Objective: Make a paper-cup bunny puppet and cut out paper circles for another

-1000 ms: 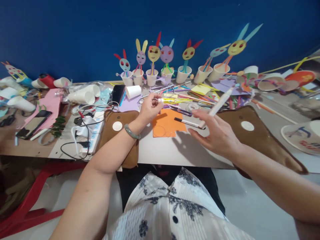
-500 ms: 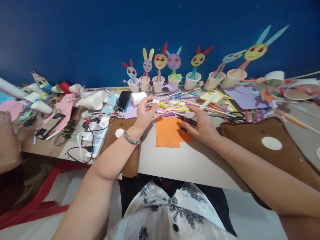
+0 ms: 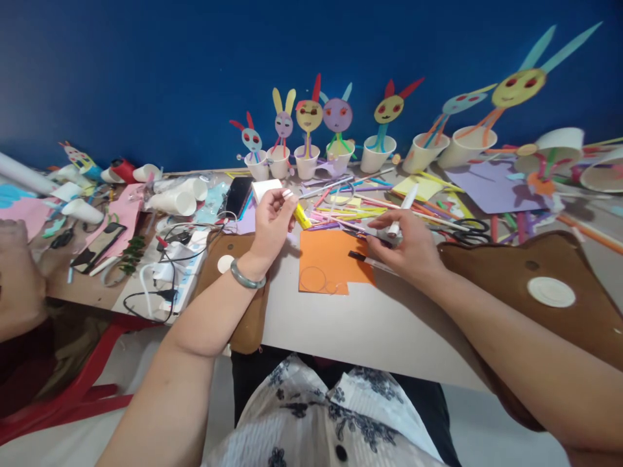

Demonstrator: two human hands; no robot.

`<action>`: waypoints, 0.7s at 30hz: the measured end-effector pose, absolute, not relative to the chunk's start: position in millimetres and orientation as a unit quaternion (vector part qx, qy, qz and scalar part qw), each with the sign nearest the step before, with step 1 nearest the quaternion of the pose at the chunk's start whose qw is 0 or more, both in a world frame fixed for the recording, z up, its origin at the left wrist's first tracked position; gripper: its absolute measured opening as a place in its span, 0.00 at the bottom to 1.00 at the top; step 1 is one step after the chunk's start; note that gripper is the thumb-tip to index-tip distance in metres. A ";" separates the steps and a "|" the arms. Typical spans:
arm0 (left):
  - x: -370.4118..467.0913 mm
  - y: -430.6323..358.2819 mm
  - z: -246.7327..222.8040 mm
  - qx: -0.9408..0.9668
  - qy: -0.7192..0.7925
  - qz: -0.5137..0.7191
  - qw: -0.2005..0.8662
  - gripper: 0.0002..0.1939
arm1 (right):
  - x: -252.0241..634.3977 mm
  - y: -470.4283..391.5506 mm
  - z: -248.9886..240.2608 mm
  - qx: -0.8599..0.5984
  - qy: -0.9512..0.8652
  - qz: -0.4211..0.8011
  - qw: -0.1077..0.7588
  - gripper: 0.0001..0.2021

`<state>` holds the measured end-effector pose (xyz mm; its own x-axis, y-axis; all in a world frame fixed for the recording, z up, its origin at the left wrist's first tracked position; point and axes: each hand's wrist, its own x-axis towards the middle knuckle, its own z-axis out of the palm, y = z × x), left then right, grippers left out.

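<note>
My left hand [image 3: 272,224] is closed, fingertips pinched around a small yellow-and-white object [image 3: 302,218] whose kind I cannot make out. My right hand [image 3: 406,243] grips a white marker [image 3: 402,213] that slants up between its thumb and fingers. Something dark by the right fingertips is partly hidden. Under this hand, a black-tipped pen [image 3: 358,256] lies across the orange paper [image 3: 324,250]. Two pencilled circles, one large and one small, show near the sheet's lower left, and its lower right corner is cut away.
Behind the hands are loose coloured sticks [image 3: 350,207], scissors [image 3: 470,228] and paper cups [image 3: 306,165] bearing rabbit-faced figures. Brown mats [image 3: 506,272] flank the orange sheet. A power strip [image 3: 195,259] with tangled cables lies left; another person's hand [image 3: 22,279] is at the far left.
My left hand has drawn left and slightly down with the yellow-and-white object. My right hand has shifted a little right, and the black-tipped pen now shows more clearly on the orange paper.
</note>
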<state>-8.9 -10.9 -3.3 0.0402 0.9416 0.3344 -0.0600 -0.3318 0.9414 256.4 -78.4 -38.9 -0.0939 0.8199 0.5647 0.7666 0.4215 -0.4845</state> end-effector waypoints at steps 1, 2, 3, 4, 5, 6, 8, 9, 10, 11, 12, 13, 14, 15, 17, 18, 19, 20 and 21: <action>-9.4 -10.4 -3.3 0.577 0.380 0.579 0.434 0.14 | 255.7 -78.8 -39.3 -0.539 -0.742 0.031 0.398 0.08; -10.1 -9.7 -3.6 0.576 0.378 0.580 0.434 0.13 | 254.8 -79.2 -39.9 -0.539 -0.746 0.028 0.391 0.08; -11.0 -8.7 -4.0 0.576 0.375 0.583 0.434 0.13 | 254.0 -79.5 -40.6 -0.538 -0.751 0.027 0.382 0.08; -12.0 -7.5 -4.6 0.576 0.375 0.586 0.430 0.13 | 253.1 -79.7 -41.4 -0.536 -0.757 0.027 0.372 0.09; -13.1 -6.1 -5.2 0.578 0.377 0.586 0.425 0.12 | 252.4 -79.9 -42.2 -0.534 -0.763 0.028 0.363 0.10; -14.4 -4.8 -5.7 0.583 0.382 0.584 0.416 0.12 | 251.8 -80.1 -43.0 -0.532 -0.768 0.028 0.355 0.11; -17.3 -2.4 -6.1 0.600 0.398 0.573 0.392 0.10 | 251.1 -80.3 -44.4 -0.527 -0.776 0.023 0.346 0.13; -18.7 -1.6 -5.8 0.611 0.406 0.566 0.377 0.10 | 251.0 -80.4 -44.9 -0.527 -0.777 0.019 0.344 0.14; -20.2 -1.0 -5.3 0.623 0.413 0.560 0.358 0.10 | 251.1 -80.3 -45.3 -0.526 -0.778 0.014 0.342 0.16; -21.6 -0.7 -4.7 0.637 0.418 0.553 0.336 0.11 | 251.4 -80.2 -45.6 -0.526 -0.780 0.009 0.340 0.17; -22.9 -0.6 -4.1 0.654 0.421 0.545 0.313 0.11 | 251.6 -80.1 -45.8 -0.525 -0.782 0.005 0.337 0.17; -24.1 -0.7 -3.6 0.673 0.422 0.534 0.290 0.12 | 251.7 -80.1 -45.9 -0.523 -0.785 0.001 0.333 0.18; -25.0 -0.9 -3.4 0.693 0.423 0.520 0.267 0.13 | 251.6 -80.3 -45.9 -0.521 -0.788 -0.001 0.327 0.17; -25.6 -1.3 -3.4 0.713 0.423 0.503 0.246 0.14 | 251.2 -80.7 -45.7 -0.518 -0.793 -0.003 0.321 0.17; -25.9 -2.3 -4.2 0.750 0.425 0.461 0.212 0.16 | 249.4 -82.4 -45.0 -0.511 -0.804 0.000 0.303 0.15; -25.7 -2.9 -4.7 0.767 0.427 0.437 0.197 0.16 | 248.0 -83.6 -44.3 -0.507 -0.812 0.005 0.290 0.13; -25.4 -3.7 -5.3 0.783 0.431 0.410 0.182 0.17 | 246.6 -85.0 -43.6 -0.502 -0.820 0.011 0.276 0.12; -24.9 -4.5 -5.6 0.800 0.434 0.380 0.166 0.18 | 245.3 -86.3 -42.9 -0.497 -0.827 0.019 0.262 0.10; -24.5 -5.4 -5.7 0.815 0.438 0.348 0.149 0.18 | 244.2 -87.5 -42.3 -0.493 -0.833 0.025 0.250 0.09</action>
